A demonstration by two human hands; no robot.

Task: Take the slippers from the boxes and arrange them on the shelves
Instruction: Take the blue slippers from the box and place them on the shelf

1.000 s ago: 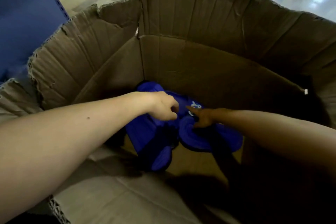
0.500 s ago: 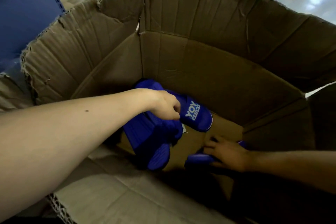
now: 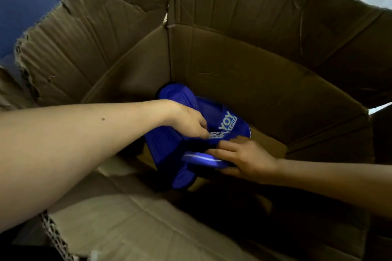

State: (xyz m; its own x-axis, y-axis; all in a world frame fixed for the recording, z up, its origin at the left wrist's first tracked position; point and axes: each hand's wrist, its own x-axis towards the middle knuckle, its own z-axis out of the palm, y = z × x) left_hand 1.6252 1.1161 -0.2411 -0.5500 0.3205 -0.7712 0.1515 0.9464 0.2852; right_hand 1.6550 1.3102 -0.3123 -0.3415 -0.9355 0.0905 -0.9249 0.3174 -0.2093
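Both hands reach deep into the cardboard box (image 3: 254, 65); the left hand (image 3: 186, 119) has its fingers curled round a bunch of blue slippers (image 3: 165, 140) lettered YOY in white, near the box's far corner; the right hand (image 3: 249, 158) pinches 1 more blue slipper (image 3: 203, 160) edge-on, just beside the bunch; a blue shelf frame (image 3: 21, 6) stands beyond the box

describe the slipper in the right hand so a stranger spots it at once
Look into the open cardboard box, at the blue slippers by its far corner. The slipper in the right hand sits below the lettered ones; it alone shows edge-on, a thin rim with a pale line and no white lettering.
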